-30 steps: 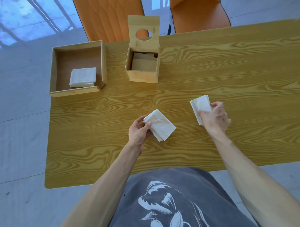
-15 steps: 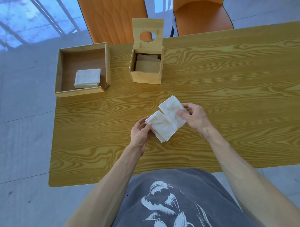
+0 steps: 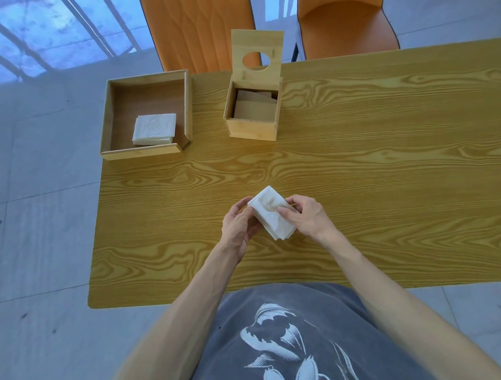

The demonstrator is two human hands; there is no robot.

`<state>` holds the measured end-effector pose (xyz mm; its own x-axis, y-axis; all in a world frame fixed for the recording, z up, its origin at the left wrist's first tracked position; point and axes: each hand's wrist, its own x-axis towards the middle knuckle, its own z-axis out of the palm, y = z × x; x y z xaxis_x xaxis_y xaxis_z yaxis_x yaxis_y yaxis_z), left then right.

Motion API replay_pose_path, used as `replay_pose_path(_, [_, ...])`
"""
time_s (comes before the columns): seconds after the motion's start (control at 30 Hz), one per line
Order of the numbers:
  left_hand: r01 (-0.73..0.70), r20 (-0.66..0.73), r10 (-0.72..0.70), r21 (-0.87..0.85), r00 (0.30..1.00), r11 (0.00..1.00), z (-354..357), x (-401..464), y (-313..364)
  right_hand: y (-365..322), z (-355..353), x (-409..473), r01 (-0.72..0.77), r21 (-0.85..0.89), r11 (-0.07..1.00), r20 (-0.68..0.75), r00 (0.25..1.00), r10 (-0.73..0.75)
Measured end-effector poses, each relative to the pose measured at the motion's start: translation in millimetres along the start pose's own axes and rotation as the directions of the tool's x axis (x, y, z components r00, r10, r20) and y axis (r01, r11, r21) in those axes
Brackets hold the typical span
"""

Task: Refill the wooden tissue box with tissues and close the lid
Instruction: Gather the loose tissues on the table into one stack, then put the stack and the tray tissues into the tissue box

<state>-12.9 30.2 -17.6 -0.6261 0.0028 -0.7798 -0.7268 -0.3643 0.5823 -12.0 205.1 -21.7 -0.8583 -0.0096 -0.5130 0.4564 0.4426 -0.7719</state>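
Over the counter (image 3: 358, 165), the left hand (image 3: 238, 226) and right hand (image 3: 306, 217) pinch one tissue stack (image 3: 272, 214) in closed fingers, squaring it, I judge, before lifting it into the open-lidded wooden tissue box (image 3: 253, 128) beyond.

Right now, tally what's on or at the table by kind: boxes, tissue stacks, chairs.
Wooden boxes: 2, the tissue box with its lid up, and the open tray
Tissue stacks: 2, one in the tray, one in both hands
Orange chairs: 2
Total: 6
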Motion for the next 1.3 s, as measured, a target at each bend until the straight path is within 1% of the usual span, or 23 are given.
replay_pose_path(0.07, [-0.002, 0.01, 0.002, -0.004, 1.0, 1.0, -1, 0, 0, -4, 1, -1, 0.024, -0.13, 0.991, -0.028, 0.999, -0.028])
replay_pose_path(0.17, [0.001, 0.045, -0.002, 0.005, 0.999, 1.0, -1, -1, 3, -10, 3, -2, 0.009, -0.244, 0.97, -0.06, 0.998, -0.024])
replay_pose_path(0.27, [-0.024, 0.06, 0.017, 0.108, 0.998, 0.994, -3, 0, 7, -12, 5, -3, 0.0, -0.363, 0.932, -0.075, 0.997, -0.029])
replay_pose_path(0.33, [-0.04, 0.106, 0.02, 0.195, 0.994, 0.98, -5, 2, 9, -10, 8, -3, 0.011, -0.416, 0.909, -0.113, 0.992, -0.064])
replay_pose_path(0.4, [-0.033, 0.158, -0.007, 0.248, 0.987, 0.968, -8, 2, 14, -6, 8, -2, 0.053, -0.401, 0.914, -0.158, 0.979, -0.126])
replay_pose_path(0.47, [-0.02, 0.224, -0.042, 0.267, 0.974, 0.963, -11, 0, 21, -4, 2, -3, 0.1, -0.35, 0.932, -0.151, 0.975, -0.162])
replay_pose_path(0.53, [-0.019, 0.28, -0.059, 0.267, 0.958, 0.964, -16, -1, 26, -8, -9, -5, 0.131, -0.265, 0.955, -0.046, 0.988, -0.148])
replay_pose_path(0.6, [-0.015, 0.299, -0.064, 0.255, 0.952, 0.967, -21, -2, 29, -14, -19, -6, 0.116, -0.199, 0.973, 0.11, 0.989, -0.096])
replay_pose_path(0.63, [-0.013, 0.302, -0.062, 0.243, 0.951, 0.97, -23, -2, 29, -16, -23, -6, 0.101, -0.176, 0.979, 0.165, 0.984, -0.072])
replay_pose_path(0.67, [-0.017, 0.304, -0.056, 0.231, 0.951, 0.973, -24, -2, 30, -18, -24, -6, 0.098, -0.159, 0.982, 0.191, 0.979, -0.067])
replay_pose_path(0.73, [-0.05, 0.307, -0.025, 0.234, 0.951, 0.971, -26, -3, 32, -22, -25, -5, 0.139, -0.164, 0.977, 0.167, 0.98, -0.111])
replay_pose_path(0.77, [-0.093, 0.3, 0.009, 0.268, 0.954, 0.959, -28, -3, 31, -23, -25, -4, 0.173, -0.191, 0.966, 0.133, 0.98, -0.15])
replay_pose_path(0.87, [-0.262, 0.251, 0.167, 0.417, 0.953, 0.87, -32, -4, 34, -28, -22, -4, 0.284, -0.28, 0.917, 0.037, 0.958, -0.285])
replay_pose_path(0.97, [-0.342, 0.246, 0.248, 0.498, 0.937, 0.797, -33, -6, 38, -30, -14, -2, 0.356, -0.346, 0.868, -0.013, 0.923, -0.384])
replay_pose_path(1.07, [-0.383, 0.27, 0.273, 0.601, 0.923, 0.702, -34, -5, 37, -23, -7, 0, 0.349, -0.407, 0.844, 0.014, 0.927, -0.376])
replay_pose_path(1.13, [-0.389, 0.26, 0.29, 0.648, 0.921, 0.655, -35, -2, 34, -19, -6, -1, 0.336, -0.427, 0.84, 0.017, 0.931, -0.364])
replay_pose_path(1.3, [-0.424, 0.253, 0.351, 0.677, 0.901, 0.601, -32, 0, 37, -18, -6, -2, 0.346, -0.42, 0.839, -0.057, 0.912, -0.405])
